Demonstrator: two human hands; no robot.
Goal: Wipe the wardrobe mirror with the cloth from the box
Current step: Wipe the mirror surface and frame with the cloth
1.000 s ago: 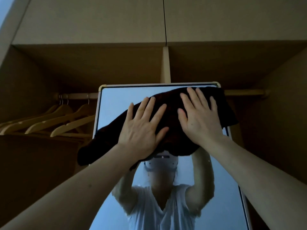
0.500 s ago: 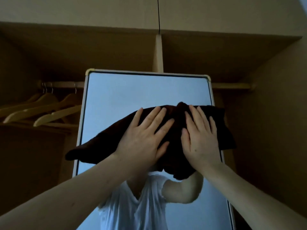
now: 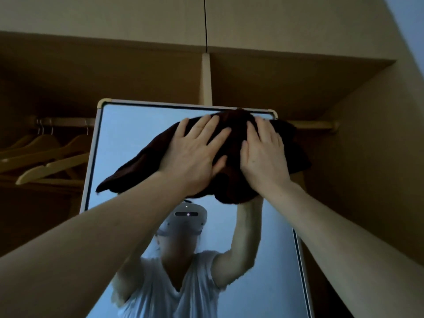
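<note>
A tall mirror (image 3: 128,138) with a pale frame stands inside the open wardrobe. A dark brown cloth (image 3: 234,143) is spread against its upper part, touching the top edge and hanging past the right side of the frame. My left hand (image 3: 195,152) lies flat on the cloth with fingers spread. My right hand (image 3: 263,157) presses flat on the cloth just to its right. Both palms hold the cloth against the glass. The glass reflects a person in a white shirt with raised arms.
Wooden hangers (image 3: 50,161) hang on a rail (image 3: 66,122) at the left. A vertical divider (image 3: 206,79) rises behind the mirror under the top shelf. The wardrobe's side wall (image 3: 367,157) stands close on the right.
Both hands slid the cloth down the glass and then back up to the mirror's top edge. The cloth's left end trails lower.
</note>
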